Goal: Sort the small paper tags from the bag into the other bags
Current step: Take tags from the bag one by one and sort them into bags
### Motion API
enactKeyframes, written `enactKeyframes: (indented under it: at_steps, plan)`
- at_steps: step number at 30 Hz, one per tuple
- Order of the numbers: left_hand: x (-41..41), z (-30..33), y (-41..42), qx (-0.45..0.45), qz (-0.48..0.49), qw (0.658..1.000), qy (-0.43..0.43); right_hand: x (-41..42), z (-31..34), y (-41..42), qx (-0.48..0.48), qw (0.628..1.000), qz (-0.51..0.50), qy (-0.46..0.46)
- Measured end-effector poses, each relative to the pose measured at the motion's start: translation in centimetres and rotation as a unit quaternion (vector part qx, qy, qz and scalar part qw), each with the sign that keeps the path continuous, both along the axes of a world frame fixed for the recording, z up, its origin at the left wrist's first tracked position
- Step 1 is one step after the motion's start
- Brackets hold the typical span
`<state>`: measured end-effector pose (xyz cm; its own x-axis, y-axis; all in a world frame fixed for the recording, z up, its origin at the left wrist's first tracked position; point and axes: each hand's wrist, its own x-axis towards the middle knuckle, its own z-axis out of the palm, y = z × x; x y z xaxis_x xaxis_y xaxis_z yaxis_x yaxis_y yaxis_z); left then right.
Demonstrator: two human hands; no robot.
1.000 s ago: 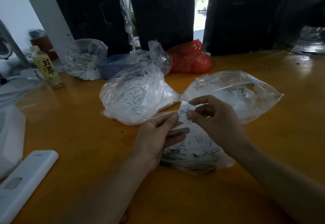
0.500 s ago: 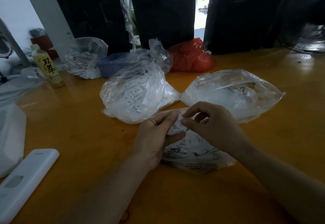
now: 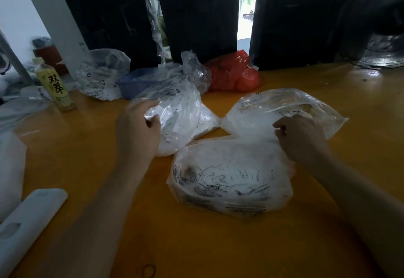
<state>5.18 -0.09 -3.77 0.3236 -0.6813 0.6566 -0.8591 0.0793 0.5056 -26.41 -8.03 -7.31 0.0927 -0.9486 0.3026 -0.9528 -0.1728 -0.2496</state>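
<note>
Orange and shiny, the wooden tabletop point(image 3: 218, 245) is right in front of you, with tall black boards point(image 3: 196, 15) standing at its far edge. Three see-through plastic bags lie close together in the middle. The near clear plastic bag with black print point(image 3: 231, 179) lies closest to you and has small white paper tags inside; its far edge touches the other two bags.

Your left hand point(image 3: 136, 131) is on the left clear plastic bag full of small white paper tags point(image 3: 175, 120). Your thumb and fingers curl round its near left side, so this grip holds the bag. Your right hand point(image 3: 302, 140) is on the near edge of the right clear plastic bag with a yellow label point(image 3: 284, 111). Its fingers are bent at the plastic, but you cannot tell if this grip pinches the bag or a tag.

Behind the bags sit a blue plastic basket point(image 3: 135, 83), a red plastic bag point(image 3: 236, 74) and one more clear bag with print point(image 3: 102, 74). A yellow drink bottle point(image 3: 55, 85) stands on the far left. A flat white plastic piece point(image 3: 28, 223) lies near your left arm. A black fan point(image 3: 384, 44) is at the far right.
</note>
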Motion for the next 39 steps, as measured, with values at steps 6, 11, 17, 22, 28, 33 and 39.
enactKeyframes:
  at_steps: [6, 11, 17, 22, 28, 33, 39]
  plan:
    - [0.8, -2.5, -1.8, 0.225, 0.038, 0.961, -0.155, 0.0, -0.6, -0.4, 0.030, 0.999, 0.021, 0.041]
    - [0.3, -2.4, -1.6, 0.242, -0.034, 0.964, -0.104, -0.2, 0.3, 0.2, -0.034, 0.999, 0.003, -0.016]
    - [-1.1, -2.4, 0.1, 0.085, -0.027, 0.994, -0.067, -0.3, 0.8, 0.7, -0.101, 0.987, 0.025, -0.122]
    - [-4.5, -2.5, 1.9, -0.061, -0.178, 0.982, 0.022, 0.4, 3.1, 3.1, 0.031, 0.917, 0.158, -0.364]
    - [-8.0, -3.6, 3.0, 0.154, -0.341, 0.912, 0.166, 3.0, 3.2, 5.8, 0.155, 0.886, 0.287, -0.328]
    - [-7.8, -4.1, 3.0, 0.156, -0.301, 0.895, 0.291, 4.3, 2.2, 6.4, 0.164, 0.898, 0.291, -0.285]
    - [-7.7, -3.6, 2.6, 0.127, -0.324, 0.776, 0.526, 4.8, 1.1, 5.7, 0.108, 0.929, 0.255, -0.246]
